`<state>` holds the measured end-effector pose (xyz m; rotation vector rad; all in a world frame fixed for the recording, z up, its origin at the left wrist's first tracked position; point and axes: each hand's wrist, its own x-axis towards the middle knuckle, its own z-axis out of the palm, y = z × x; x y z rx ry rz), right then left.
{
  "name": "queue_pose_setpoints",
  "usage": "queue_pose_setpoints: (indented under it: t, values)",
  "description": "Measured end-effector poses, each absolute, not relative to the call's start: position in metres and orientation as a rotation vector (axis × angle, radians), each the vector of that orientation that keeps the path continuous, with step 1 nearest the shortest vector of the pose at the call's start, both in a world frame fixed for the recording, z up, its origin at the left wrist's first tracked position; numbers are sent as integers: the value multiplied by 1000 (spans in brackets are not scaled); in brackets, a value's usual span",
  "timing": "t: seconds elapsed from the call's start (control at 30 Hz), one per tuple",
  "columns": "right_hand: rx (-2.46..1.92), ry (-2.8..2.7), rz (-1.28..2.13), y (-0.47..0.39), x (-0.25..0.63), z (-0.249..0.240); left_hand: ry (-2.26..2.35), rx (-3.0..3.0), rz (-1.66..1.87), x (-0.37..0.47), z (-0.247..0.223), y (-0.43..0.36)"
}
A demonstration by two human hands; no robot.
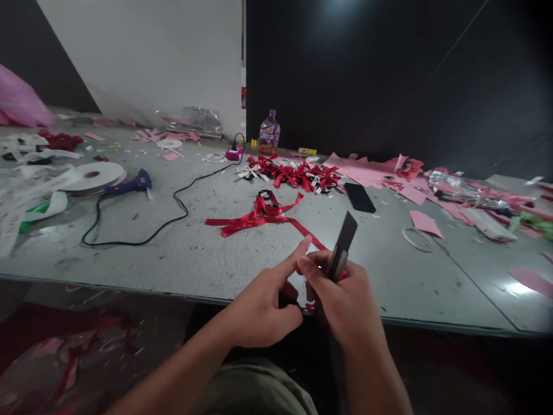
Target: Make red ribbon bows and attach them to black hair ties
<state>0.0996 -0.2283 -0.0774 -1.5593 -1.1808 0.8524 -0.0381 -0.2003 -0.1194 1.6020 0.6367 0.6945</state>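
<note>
My right hand (345,294) is closed round a box cutter (343,248) whose wide dark blade points up and away. A red ribbon (302,226) runs from the table to the fingers of that hand, and a bit of red shows below them. My left hand (270,302) is beside it, index finger stretched out near the ribbon and the right fingertips, the other fingers curled; what they hold, if anything, is hidden. Beyond the hands lies a loose red ribbon bow (263,210) with long tails on the grey table (207,259).
Red and white bows (298,174) are heaped behind, near a bottle (269,134) and a phone (360,197). At left are a blue glue gun (129,183) with its black cord and a white ribbon spool (97,176). Pink scraps (425,223) and a white ring (417,240) lie right.
</note>
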Motion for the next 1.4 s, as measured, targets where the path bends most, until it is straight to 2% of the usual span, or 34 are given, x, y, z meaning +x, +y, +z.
queue_pose_setpoints:
  t: [0.2, 0.4, 0.57, 0.93, 1.13, 1.4]
  values:
    - [-1581, -1200, 1080, -188, 114, -82, 829, 1764, 619, -42, -109, -169]
    - [-1612, -1411, 803, -126, 122, -66, 1042, 2108, 569, -36, -86, -110]
    - [-1512, -1538, 556, -81, 130, -37, 1007, 2240, 677, -27, -60, -66]
    - [-1153, -1396, 604, -14, 138, -3, 485, 1746, 963, -1, -31, 4]
    - [-1073, -1471, 669, 2, 146, -12, 276, 1422, 817, -6, -35, 19]
    - [-1166, -1504, 737, -5, 149, -13, 238, 1415, 765, -18, -33, 21]
